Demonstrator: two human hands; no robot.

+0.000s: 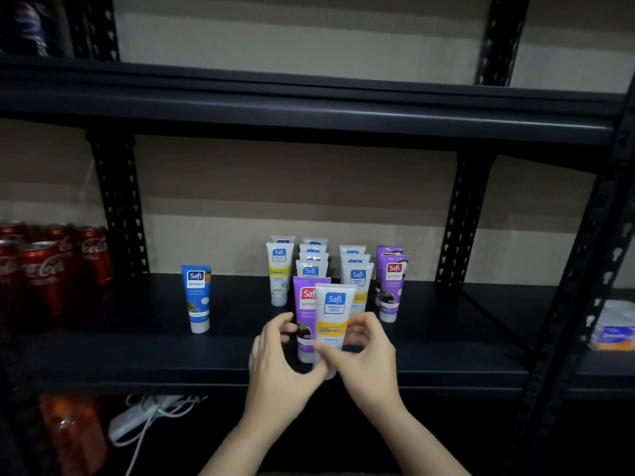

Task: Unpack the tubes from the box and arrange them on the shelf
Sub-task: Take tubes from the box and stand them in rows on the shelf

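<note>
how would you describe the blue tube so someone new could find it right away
Look at the middle black shelf, between the red cola cans and the cluster of tubes. The blue tube stands alone, cap down. It is the only blue one.

Rear tubes and frame edges hiding detail

The back tubes are showing only their tops; the purple tube is standing half covered by the white tube; the cans and what may be a tissue pack are running off the edges.
</note>
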